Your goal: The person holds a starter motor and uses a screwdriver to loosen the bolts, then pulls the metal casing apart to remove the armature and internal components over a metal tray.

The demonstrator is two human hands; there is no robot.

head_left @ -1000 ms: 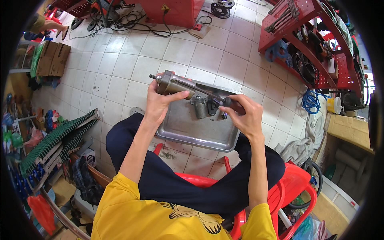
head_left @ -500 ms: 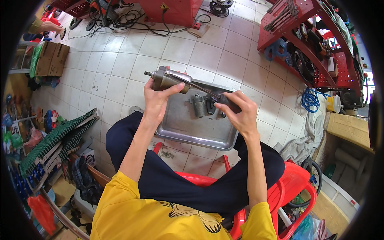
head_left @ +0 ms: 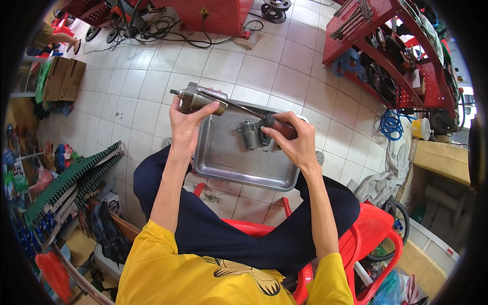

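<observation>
With 12 o'clock at the top of the view: can see near the centre a shallow metal tray (head_left: 223, 152), rectangular, with rounded corners and a raised rim. Contains, a little toward 12 o'clock from its middle, a small grey motor (head_left: 249, 136) and, just beside it at 3 o'clock, a black part (head_left: 265, 136), partly hidden by the right hand (head_left: 300, 142). Can see also, at 3 o'clock of the view, a yellow-and-white bucket (head_left: 421, 129), and at 10 o'clock some brown cardboard boxes (head_left: 63, 79); cannot tell the contents of these.

Extends 2 forearms (head_left: 170, 183) upward from 5 and 7 o'clock. Has the left hand (head_left: 185, 122) closed around a metal cylinder (head_left: 201, 100), with the thumb laid across it. Holds this cylinder in the air at the tray's 10 o'clock corner, with the thin ridged end toward 9 o'clock. Has the right hand clasped on the handle of a screwdriver (head_left: 277, 125), above the tray's 2 o'clock corner. Points the slim blade toward 10 o'clock, along the cylinder; cannot tell the exact place of contact.

Notice dull grey-brown metal on the cylinder, dark red and black on the rounded handle, pale square tiles on the floor (head_left: 152, 84)
</observation>
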